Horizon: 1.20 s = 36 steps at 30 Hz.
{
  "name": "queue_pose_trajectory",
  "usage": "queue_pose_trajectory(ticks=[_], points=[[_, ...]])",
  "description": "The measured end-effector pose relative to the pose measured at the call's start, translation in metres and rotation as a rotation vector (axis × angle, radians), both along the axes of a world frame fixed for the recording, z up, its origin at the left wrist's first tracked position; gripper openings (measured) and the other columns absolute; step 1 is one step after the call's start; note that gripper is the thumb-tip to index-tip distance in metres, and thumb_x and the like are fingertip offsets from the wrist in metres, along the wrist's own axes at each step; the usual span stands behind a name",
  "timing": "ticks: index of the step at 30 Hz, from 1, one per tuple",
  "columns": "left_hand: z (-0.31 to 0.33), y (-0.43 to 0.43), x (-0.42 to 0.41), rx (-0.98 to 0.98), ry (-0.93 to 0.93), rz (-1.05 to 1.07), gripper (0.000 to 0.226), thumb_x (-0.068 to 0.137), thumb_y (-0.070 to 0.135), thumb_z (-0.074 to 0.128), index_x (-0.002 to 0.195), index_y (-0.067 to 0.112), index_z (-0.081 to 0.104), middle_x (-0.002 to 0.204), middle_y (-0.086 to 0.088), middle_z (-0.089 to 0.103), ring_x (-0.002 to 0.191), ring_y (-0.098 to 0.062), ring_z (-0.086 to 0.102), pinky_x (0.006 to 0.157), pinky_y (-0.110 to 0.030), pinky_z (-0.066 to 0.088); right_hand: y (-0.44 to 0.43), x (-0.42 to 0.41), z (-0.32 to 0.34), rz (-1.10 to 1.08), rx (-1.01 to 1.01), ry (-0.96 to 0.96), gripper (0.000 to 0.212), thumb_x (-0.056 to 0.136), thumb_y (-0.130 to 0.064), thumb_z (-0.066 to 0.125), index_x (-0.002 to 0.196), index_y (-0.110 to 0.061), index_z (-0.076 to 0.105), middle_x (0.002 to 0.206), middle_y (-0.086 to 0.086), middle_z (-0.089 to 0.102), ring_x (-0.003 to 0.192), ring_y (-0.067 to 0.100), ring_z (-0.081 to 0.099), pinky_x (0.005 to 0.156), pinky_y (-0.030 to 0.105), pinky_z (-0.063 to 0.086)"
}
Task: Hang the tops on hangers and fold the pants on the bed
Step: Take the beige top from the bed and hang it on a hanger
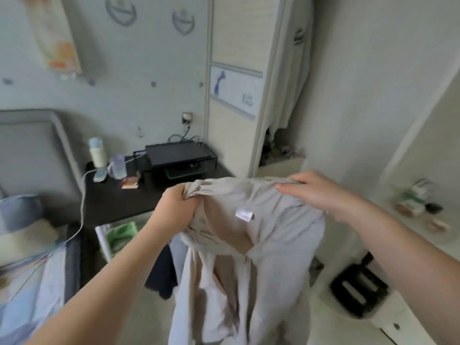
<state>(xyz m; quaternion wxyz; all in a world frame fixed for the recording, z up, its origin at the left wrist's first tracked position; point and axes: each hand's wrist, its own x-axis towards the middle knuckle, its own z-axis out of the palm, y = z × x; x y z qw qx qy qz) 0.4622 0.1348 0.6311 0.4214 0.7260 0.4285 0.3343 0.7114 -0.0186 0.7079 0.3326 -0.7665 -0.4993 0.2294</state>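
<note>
Right of the desk (pixel 119 197), both hands gripped a beige garment (pixel 249 245) in mid-air, left hand (pixel 179 207) bunching one upper edge, right hand (pixel 321 192) pinching the other; no hanger showed, so hanging and folding seemingly remained.

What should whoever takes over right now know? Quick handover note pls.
Left hand: shut on the beige garment, bunching its top edge.
Right hand: pinching the same top edge on the other side.
The garment hangs in the air between both hands, inside out, white label showing. Blur makes it unclear whether it is a top or pants.
No hanger is in view. A dark garment hangs low behind the beige one; the bed is at the left edge.
Done: nothing confirmed hung or folded.
Left: identify this piece, then hang or fold it, then the rest.
</note>
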Motion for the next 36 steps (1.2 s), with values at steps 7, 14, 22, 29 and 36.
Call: queue_pose_trajectory(ticks=[7, 14, 22, 29, 36], points=[[0.083, 0.032, 0.156, -0.051, -0.083, -0.186, 0.026, 0.093, 0.025, 0.062, 0.080, 0.003, 0.063, 0.067, -0.011, 0.062, 0.067, -0.018, 0.057, 0.065, -0.030, 0.043, 0.016, 0.122, 0.076, -0.218, 0.278, -0.157, 0.038, 0.101, -0.034, 0.053, 0.068, -0.021, 0.042, 0.057, -0.006, 0.043, 0.048, 0.010, 0.042, 0.038, 0.018, 0.033], [0.188, 0.061, 0.284, 0.074, -0.147, -0.276, 0.035, 0.094, 0.032, 0.065, 0.097, -0.002, 0.068, 0.076, -0.009, 0.059, 0.069, -0.018, 0.054, 0.059, -0.027, 0.040, 0.035, 0.211, 0.187, -0.266, 0.432, -0.232, 0.027, 0.090, -0.028, 0.068, 0.073, -0.016, 0.050, 0.069, 0.002, 0.046, 0.061, 0.014, 0.042, 0.054, 0.027, 0.029], [0.297, 0.116, 0.392, -0.007, -0.274, -0.343, 0.027, 0.095, 0.030, 0.059, 0.102, 0.006, 0.069, 0.089, -0.014, 0.075, 0.080, -0.030, 0.072, 0.073, -0.036, 0.058, 0.081, 0.288, 0.292, -0.388, 0.513, -0.388, 0.025, 0.087, -0.024, 0.074, 0.077, -0.010, 0.056, 0.068, 0.007, 0.047, 0.061, 0.017, 0.044, 0.054, 0.027, 0.029], [0.373, 0.153, 0.483, -0.126, -0.437, -0.537, 0.026, 0.095, 0.012, 0.050, 0.108, -0.001, 0.069, 0.099, -0.021, 0.074, 0.082, -0.033, 0.070, 0.073, -0.034, 0.056, 0.119, 0.334, 0.364, -0.605, 0.502, -0.605, 0.022, 0.089, -0.025, 0.072, 0.083, -0.005, 0.064, 0.074, 0.011, 0.053, 0.070, 0.021, 0.050, 0.058, 0.029, 0.033], [0.433, 0.179, 0.559, -0.127, -0.512, -0.765, 0.021, 0.101, 0.011, 0.047, 0.100, 0.002, 0.065, 0.095, -0.018, 0.074, 0.081, -0.031, 0.071, 0.064, -0.034, 0.055, 0.142, 0.383, 0.402, -0.938, 0.178, -0.735, 0.032, 0.096, -0.023, 0.063, 0.077, 0.002, 0.059, 0.071, 0.021, 0.061, 0.042, 0.028, 0.054, 0.037, 0.024, 0.040]])
